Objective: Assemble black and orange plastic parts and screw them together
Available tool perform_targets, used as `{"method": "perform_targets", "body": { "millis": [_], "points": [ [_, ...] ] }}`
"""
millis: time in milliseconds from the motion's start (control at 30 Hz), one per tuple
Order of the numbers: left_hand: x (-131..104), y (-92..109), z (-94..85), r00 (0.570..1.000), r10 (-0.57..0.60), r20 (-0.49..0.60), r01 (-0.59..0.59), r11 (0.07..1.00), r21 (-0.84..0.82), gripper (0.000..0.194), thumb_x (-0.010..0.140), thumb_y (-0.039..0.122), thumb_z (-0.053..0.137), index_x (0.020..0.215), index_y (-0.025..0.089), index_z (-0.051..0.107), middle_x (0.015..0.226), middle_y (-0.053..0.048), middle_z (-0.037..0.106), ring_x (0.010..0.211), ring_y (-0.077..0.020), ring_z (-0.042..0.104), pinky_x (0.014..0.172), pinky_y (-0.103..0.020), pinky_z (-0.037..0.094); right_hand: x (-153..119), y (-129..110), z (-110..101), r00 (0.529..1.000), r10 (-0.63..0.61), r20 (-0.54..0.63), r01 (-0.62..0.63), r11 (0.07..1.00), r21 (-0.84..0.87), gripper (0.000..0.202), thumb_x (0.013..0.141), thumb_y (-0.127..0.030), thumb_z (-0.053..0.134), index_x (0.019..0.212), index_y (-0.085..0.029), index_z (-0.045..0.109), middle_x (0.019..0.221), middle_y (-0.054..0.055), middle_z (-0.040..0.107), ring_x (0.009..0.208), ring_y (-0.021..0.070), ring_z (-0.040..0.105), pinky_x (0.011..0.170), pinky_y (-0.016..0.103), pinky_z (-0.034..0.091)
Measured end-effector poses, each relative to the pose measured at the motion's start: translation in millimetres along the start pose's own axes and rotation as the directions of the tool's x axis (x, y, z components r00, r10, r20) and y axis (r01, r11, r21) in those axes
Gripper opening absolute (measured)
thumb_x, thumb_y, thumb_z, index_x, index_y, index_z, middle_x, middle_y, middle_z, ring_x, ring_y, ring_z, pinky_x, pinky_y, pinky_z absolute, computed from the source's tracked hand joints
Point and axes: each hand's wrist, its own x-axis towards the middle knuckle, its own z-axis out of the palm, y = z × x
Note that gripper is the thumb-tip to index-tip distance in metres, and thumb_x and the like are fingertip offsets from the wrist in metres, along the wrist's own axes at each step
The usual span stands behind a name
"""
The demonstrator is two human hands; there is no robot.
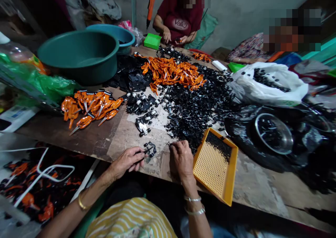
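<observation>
My left hand pinches a small black plastic part, branched at its far end, above the front of the table. To the right, my right hand is closed at the near edge of the pile of small black parts. Its fingertips press together, and whatever they hold is too small to make out. Beside that hand lies a yellow perforated tray with tiny black pieces gathered at its far end. Ahead of my left hand are black pieces with white parts.
Orange pieces lie at left and in a heap farther back. A green basin, white bag and metal bowl stand around. One person works opposite; another person sits at right. An orange tool hangs above.
</observation>
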Motion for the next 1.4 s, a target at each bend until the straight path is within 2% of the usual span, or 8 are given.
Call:
{"method": "perform_targets", "body": {
  "millis": [167,267,500,600,767,867,1067,1400],
  "points": [
    [2,-4,-2.4,1.000,0.020,0.013,-0.019,0.999,-0.027,0.042,0.078,0.052,0.059,0.094,0.013,0.058,0.065,0.001,0.057,0.044,-0.0042,0.044,0.038,-0.015,0.023,-10,-6,-20,0.942,-0.201,0.268,0.179,0.978,0.106,0.014,0.089,-0.017,0.049,0.085,-0.023,0.062,0.079,0.001,0.056,0.067,0.0135,0.055,0.063,0.023,0.042],
    [3,-7,-3.1,0.999,0.032,0.016,-0.032,0.999,-0.029,0.041,0.078,0.051,0.059,0.094,0.013,0.059,0.064,0.002,0.057,0.044,-0.0045,0.045,0.037,-0.015,0.024,-4,-17,-24,0.907,-0.215,0.361,0.203,0.976,0.073,0.026,0.087,-0.007,0.045,0.088,-0.024,0.065,0.080,0.002,0.055,0.064,0.0126,0.054,0.058,0.023,0.038],
    [1,-9,-4.5,0.999,0.037,-0.012,-0.038,0.998,-0.043,0.040,0.080,0.049,0.059,0.096,0.012,0.058,0.065,0.001,0.057,0.044,-0.0041,0.046,0.037,-0.014,0.025,-10,-10,-12,0.988,-0.117,0.105,0.083,0.955,0.284,0.021,0.094,-0.027,0.043,0.103,-0.019,0.060,0.090,0.006,0.057,0.080,0.0178,0.059,0.072,0.029,0.047],
    [2,-8,-3.5,0.999,0.031,-0.023,-0.032,0.999,-0.032,0.040,0.080,0.050,0.058,0.096,0.013,0.057,0.065,0.002,0.058,0.044,-0.0039,0.045,0.037,-0.014,0.025,-26,-5,-6,0.991,-0.097,0.096,0.057,0.935,0.350,0.026,0.093,-0.035,0.047,0.110,-0.019,0.058,0.096,0.007,0.056,0.085,0.0182,0.058,0.076,0.031,0.049],
    [4,-6,-0.3,0.999,0.012,-0.033,-0.012,1.000,-0.001,0.040,0.082,0.052,0.055,0.096,0.015,0.056,0.065,0.002,0.058,0.044,-0.0040,0.045,0.037,-0.014,0.024,-38,-15,12,0.997,-0.073,0.027,0.066,0.977,0.201,0.043,0.088,-0.047,0.054,0.118,-0.018,0.057,0.102,0.011,0.056,0.087,0.0226,0.055,0.075,0.037,0.048],
    [5,-4,1.0,1.000,0.003,-0.029,-0.002,1.000,0.028,0.040,0.080,0.052,0.056,0.095,0.015,0.057,0.063,0.002,0.058,0.042,-0.0043,0.045,0.037,-0.015,0.023,-38,-17,17,0.997,-0.071,-0.026,0.075,0.980,0.184,0.033,0.089,-0.042,0.053,0.112,-0.019,0.062,0.099,0.010,0.056,0.086,0.0227,0.054,0.075,0.039,0.047],
    [4,2,3.9,0.999,-0.041,0.013,0.039,0.991,0.127,0.033,0.077,0.045,0.057,0.084,0.013,0.059,0.061,0.000,0.061,0.038,-0.0043,0.043,0.038,-0.017,0.021,-40,-17,-6,0.984,-0.155,-0.086,0.176,0.806,0.566,0.031,0.090,-0.027,0.055,0.121,-0.026,0.057,0.109,0.008,0.051,0.098,0.0194,0.055,0.081,0.036,0.051],
    [3,14,13.0,0.998,0.010,0.067,-0.034,0.932,0.362,0.013,0.074,0.025,0.050,0.069,0.015,0.058,0.048,0.004,0.054,0.038,-0.0067,0.040,0.041,-0.020,0.030,-41,-40,-15,0.931,-0.361,-0.044,0.338,0.813,0.475,0.032,0.090,-0.024,0.055,0.122,-0.028,0.057,0.122,0.010,0.050,0.108,0.0236,0.050,0.089,0.045,0.047]
  ]
}}
